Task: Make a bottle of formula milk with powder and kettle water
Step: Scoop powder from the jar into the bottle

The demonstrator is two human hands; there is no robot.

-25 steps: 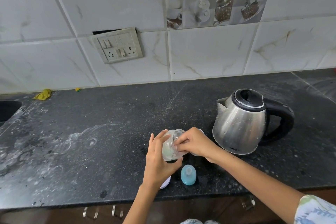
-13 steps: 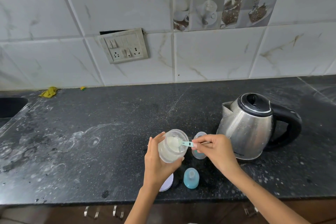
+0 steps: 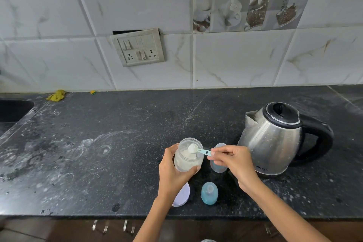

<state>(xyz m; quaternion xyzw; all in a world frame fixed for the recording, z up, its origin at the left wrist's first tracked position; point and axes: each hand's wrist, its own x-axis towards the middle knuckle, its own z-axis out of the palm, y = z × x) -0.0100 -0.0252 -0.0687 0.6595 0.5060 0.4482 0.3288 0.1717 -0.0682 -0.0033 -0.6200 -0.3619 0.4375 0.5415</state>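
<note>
**Ana:** Head view, lower centre of the frame: the left hand (image 3: 172,171) wraps its fingers round the powder jar (image 3: 189,155), tipped a little toward the camera and seemingly lifted off the counter (image 3: 98,163).

**Ben:** And the other hand?

**Ana:** The right hand (image 3: 231,161) pinches the handle of the blue scoop (image 3: 198,150) between thumb and fingertips; its bowl, heaped with white powder, sits at the jar's mouth.

**Ben:** So the step is measuring powder. Where does it go?

**Ana:** Probably into the baby bottle (image 3: 218,158), standing just right of the jar and partly hidden behind the right hand. Its teal cap (image 3: 209,193) and the white lid (image 3: 181,194) lie below, near the counter's front edge.

**Ben:** The next move needs the scoop kept level over a narrow mouth.

**Ana:** Then water from the kettle (image 3: 275,139), at right of the frame.
</note>
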